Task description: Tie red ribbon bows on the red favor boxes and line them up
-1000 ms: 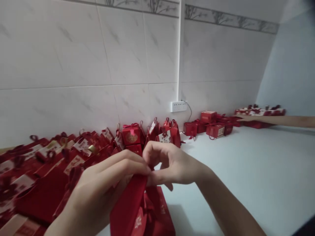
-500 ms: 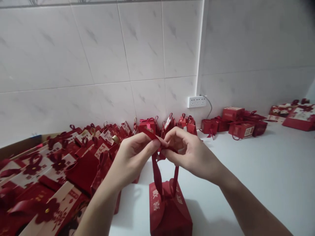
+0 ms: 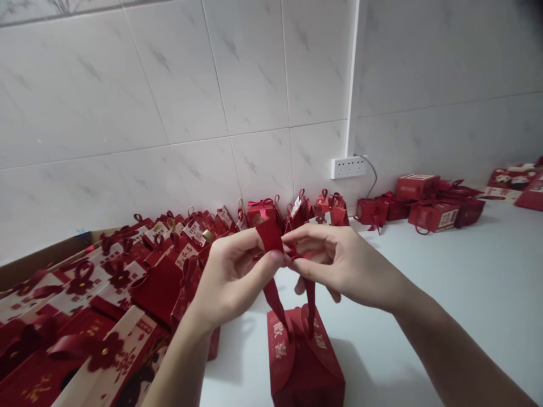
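Note:
A red gift box (image 3: 306,362) with pale printed characters stands on the white table below my hands. Two strands of red ribbon (image 3: 276,301) rise from its top and meet between my fingers. My left hand (image 3: 237,271) pinches the ribbon, which wraps over its index finger as a wide band. Thumb and fingers of my right hand (image 3: 339,260) are closed on the ribbon just beside it, the fingertips of both hands almost touching. Where the strands cross is partly hidden by the fingers.
Many red and white gift boxes (image 3: 159,294) with ribbon loops crowd the left, partly within a cardboard carton (image 3: 55,254). More red boxes (image 3: 435,217) lie at the back right. A white power strip (image 3: 348,168) is on the tiled wall (image 3: 263,79) behind.
The ribbon now wraps in a band over my left index finger, where before it was pinched nearly flat. My right fingers have spread lower behind it. The view has shifted slightly left.

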`<move>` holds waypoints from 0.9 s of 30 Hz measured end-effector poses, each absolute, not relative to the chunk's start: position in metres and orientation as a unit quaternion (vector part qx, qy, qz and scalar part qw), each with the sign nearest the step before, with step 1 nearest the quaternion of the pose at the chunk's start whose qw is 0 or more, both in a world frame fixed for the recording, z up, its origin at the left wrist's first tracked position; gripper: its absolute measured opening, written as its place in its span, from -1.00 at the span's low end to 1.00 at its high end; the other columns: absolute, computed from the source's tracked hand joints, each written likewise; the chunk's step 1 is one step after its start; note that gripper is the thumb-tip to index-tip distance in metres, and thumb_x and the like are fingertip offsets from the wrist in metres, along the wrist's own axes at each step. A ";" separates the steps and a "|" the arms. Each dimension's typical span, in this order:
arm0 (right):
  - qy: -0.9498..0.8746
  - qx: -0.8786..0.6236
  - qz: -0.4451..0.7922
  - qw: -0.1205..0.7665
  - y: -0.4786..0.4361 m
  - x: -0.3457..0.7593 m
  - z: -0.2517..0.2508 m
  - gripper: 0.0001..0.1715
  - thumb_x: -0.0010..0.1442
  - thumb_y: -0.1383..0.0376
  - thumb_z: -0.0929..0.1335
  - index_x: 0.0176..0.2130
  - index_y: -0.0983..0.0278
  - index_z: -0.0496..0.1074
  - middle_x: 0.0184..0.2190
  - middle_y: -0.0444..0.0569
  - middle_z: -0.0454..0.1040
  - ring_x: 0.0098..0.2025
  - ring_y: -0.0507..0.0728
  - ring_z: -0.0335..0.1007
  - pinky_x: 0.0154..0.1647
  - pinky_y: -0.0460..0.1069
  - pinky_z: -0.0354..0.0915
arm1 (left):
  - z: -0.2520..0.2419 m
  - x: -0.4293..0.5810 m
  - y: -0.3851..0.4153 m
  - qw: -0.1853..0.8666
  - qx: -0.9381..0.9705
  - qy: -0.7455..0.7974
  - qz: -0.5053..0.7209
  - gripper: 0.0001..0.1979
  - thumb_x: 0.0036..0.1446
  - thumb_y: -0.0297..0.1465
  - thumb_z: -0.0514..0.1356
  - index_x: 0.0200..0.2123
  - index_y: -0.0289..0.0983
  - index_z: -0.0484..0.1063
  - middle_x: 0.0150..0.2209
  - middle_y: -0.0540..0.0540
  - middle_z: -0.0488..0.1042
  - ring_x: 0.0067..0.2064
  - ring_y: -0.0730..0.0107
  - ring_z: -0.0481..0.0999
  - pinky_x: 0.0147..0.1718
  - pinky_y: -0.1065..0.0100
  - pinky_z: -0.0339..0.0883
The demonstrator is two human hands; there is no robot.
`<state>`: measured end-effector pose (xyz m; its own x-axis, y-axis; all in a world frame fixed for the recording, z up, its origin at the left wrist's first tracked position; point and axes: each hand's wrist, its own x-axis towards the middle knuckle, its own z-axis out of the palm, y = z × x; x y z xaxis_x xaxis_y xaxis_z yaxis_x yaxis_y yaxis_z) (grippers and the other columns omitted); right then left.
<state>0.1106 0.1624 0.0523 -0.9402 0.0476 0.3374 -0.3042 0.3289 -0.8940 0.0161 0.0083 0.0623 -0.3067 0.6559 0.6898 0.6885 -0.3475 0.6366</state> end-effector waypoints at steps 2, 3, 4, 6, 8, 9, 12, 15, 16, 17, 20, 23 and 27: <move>-0.783 0.101 0.600 0.130 0.165 0.111 0.054 -0.56 0.16 0.33 0.36 0.06 0.22 0.39 -0.40 -0.07 0.55 -0.38 0.07 0.52 -0.70 -0.22 0.34 | 0.061 0.014 0.007 0.068 -0.623 -0.554 -0.548 -0.87 0.12 -0.52 0.13 -0.44 -0.33 0.44 -0.48 -0.06 0.46 -0.41 0.43 0.45 -0.37 0.37 0.38; -0.775 0.111 0.609 0.129 0.166 0.111 0.055 -0.57 0.15 0.31 0.37 0.04 0.24 0.41 -0.37 -0.05 0.55 -0.36 0.08 0.51 -0.68 -0.20 0.38 | 0.060 0.014 0.007 0.097 -0.642 -0.543 -0.533 -0.89 0.09 -0.55 0.13 -0.44 -0.33 0.43 -0.47 -0.07 0.45 -0.40 0.41 0.45 -0.37 0.34 0.38; -0.768 0.120 0.614 0.133 0.167 0.111 0.056 -0.60 0.14 0.30 0.38 0.00 0.26 0.44 -0.33 -0.03 0.55 -0.37 0.07 0.50 -0.66 -0.18 0.41 | 0.059 0.013 0.007 0.125 -0.659 -0.531 -0.518 -0.89 0.06 -0.58 0.13 -0.44 -0.33 0.43 -0.46 -0.08 0.46 -0.39 0.39 0.46 -0.37 0.33 0.38; -0.762 0.128 0.617 0.150 0.169 0.110 0.058 -0.66 0.14 0.26 0.39 -0.07 0.29 0.50 -0.31 -0.02 0.54 -0.46 0.02 0.48 -0.66 -0.17 0.42 | 0.058 0.013 0.006 0.161 -0.677 -0.521 -0.493 -0.88 0.00 -0.62 0.13 -0.45 -0.33 0.43 -0.44 -0.10 0.47 -0.37 0.37 0.46 -0.37 0.31 0.38; -0.763 0.114 0.610 0.181 0.169 0.110 0.060 -0.73 0.14 0.24 0.39 -0.16 0.30 0.55 -0.37 -0.04 0.54 -0.59 -0.04 0.42 -0.66 -0.18 0.41 | 0.058 0.014 0.006 0.157 -0.681 -0.530 -0.481 -0.87 -0.01 -0.61 0.12 -0.46 -0.31 0.43 -0.42 -0.12 0.48 -0.34 0.34 0.46 -0.30 0.27 0.39; -0.765 0.099 0.603 0.203 0.169 0.110 0.060 -0.75 0.13 0.23 0.40 -0.20 0.30 0.56 -0.40 -0.05 0.54 -0.64 -0.06 0.39 -0.66 -0.18 0.40 | 0.058 0.015 0.005 0.144 -0.677 -0.538 -0.480 -0.87 0.01 -0.59 0.12 -0.46 -0.30 0.43 -0.42 -0.12 0.48 -0.31 0.31 0.46 -0.25 0.24 0.38; -0.770 0.050 0.578 0.264 0.168 0.110 0.060 -0.78 0.09 0.22 0.43 -0.28 0.30 0.57 -0.44 -0.06 0.54 -0.68 -0.06 0.37 -0.65 -0.16 0.39 | 0.060 0.013 0.003 0.099 -0.662 -0.555 -0.494 -0.86 0.09 -0.50 0.12 -0.47 -0.28 0.44 -0.43 -0.11 0.49 -0.23 0.26 0.45 -0.13 0.18 0.33; -0.773 0.029 0.561 0.294 0.166 0.111 0.060 -0.80 0.07 0.24 0.44 -0.28 0.30 0.55 -0.47 -0.07 0.53 -0.67 -0.04 0.37 -0.64 -0.14 0.41 | 0.060 0.008 0.001 0.066 -0.646 -0.560 -0.514 -0.84 0.12 -0.42 0.14 -0.49 -0.26 0.45 -0.44 -0.10 0.49 -0.25 0.26 0.42 -0.14 0.20 0.30; -0.772 0.030 0.559 0.301 0.166 0.111 0.060 -0.79 0.07 0.24 0.44 -0.26 0.30 0.54 -0.48 -0.08 0.53 -0.65 -0.03 0.39 -0.64 -0.13 0.43 | 0.060 0.006 0.000 0.058 -0.642 -0.562 -0.518 -0.83 0.12 -0.40 0.15 -0.49 -0.26 0.45 -0.44 -0.10 0.48 -0.27 0.27 0.41 -0.17 0.21 0.30; -0.769 0.032 0.558 0.310 0.167 0.111 0.060 -0.77 0.07 0.24 0.44 -0.24 0.29 0.53 -0.48 -0.08 0.53 -0.62 -0.01 0.41 -0.63 -0.13 0.44 | 0.060 0.003 0.000 0.049 -0.638 -0.563 -0.523 -0.82 0.13 -0.38 0.15 -0.50 -0.26 0.45 -0.44 -0.11 0.48 -0.29 0.29 0.40 -0.20 0.23 0.30; -0.766 0.025 0.544 0.341 0.172 0.112 0.059 -0.72 0.07 0.23 0.44 -0.18 0.26 0.50 -0.43 -0.07 0.53 -0.49 0.06 0.49 -0.60 -0.11 0.48 | 0.060 -0.003 -0.001 0.013 -0.624 -0.555 -0.550 -0.74 0.11 -0.29 0.17 -0.57 -0.27 0.42 -0.51 -0.11 0.44 -0.36 0.30 0.39 -0.30 0.25 0.30; -0.777 -0.003 0.517 0.359 0.182 0.115 0.060 -0.66 0.06 0.22 0.45 -0.13 0.24 0.49 -0.42 -0.06 0.53 -0.48 0.09 0.50 -0.63 -0.10 0.46 | 0.060 -0.008 0.000 -0.026 -0.610 -0.534 -0.585 -0.70 0.07 -0.25 0.18 -0.63 -0.26 0.39 -0.62 -0.09 0.36 -0.41 0.30 0.36 -0.29 0.22 0.31; -0.795 -0.018 0.487 0.360 0.193 0.123 0.064 -0.66 0.05 0.23 0.45 -0.13 0.23 0.49 -0.47 -0.09 0.52 -0.52 0.06 0.46 -0.62 -0.09 0.45 | 0.055 -0.011 -0.003 -0.090 -0.583 -0.529 -0.610 -0.76 0.06 -0.31 0.20 -0.58 -0.29 0.43 -0.59 -0.08 0.38 -0.43 0.35 0.37 -0.35 0.29 0.30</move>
